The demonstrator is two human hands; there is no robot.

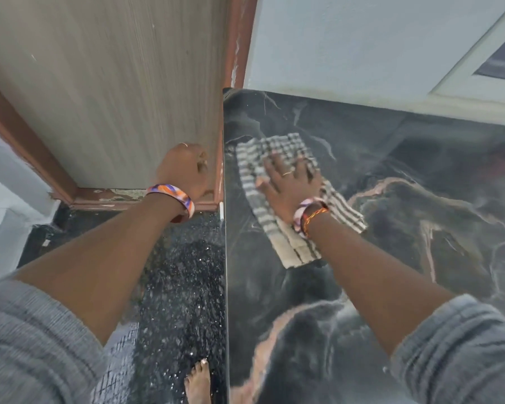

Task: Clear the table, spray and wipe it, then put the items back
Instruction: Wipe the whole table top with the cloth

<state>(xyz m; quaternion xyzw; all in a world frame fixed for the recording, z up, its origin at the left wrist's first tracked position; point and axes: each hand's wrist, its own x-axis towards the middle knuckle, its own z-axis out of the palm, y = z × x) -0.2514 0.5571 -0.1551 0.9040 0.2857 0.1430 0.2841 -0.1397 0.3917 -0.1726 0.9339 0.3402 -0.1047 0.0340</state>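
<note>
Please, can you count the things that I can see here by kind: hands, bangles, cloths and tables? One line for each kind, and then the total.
hands: 2, the left hand and the right hand
bangles: 2, one on the left wrist, one on the right wrist
cloths: 1, the checked cloth
tables: 1, the dark marble table
Total: 6

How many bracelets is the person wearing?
2. One orange and purple swirly bangle on the left wrist, beside the table edge; one pink and white bangle on the right wrist, above the checked grey cloth. The sleeves may hide more.

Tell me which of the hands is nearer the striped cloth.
Right. The right hand presses flat on the striped cloth; the left hand sits off the table's left edge.
</note>
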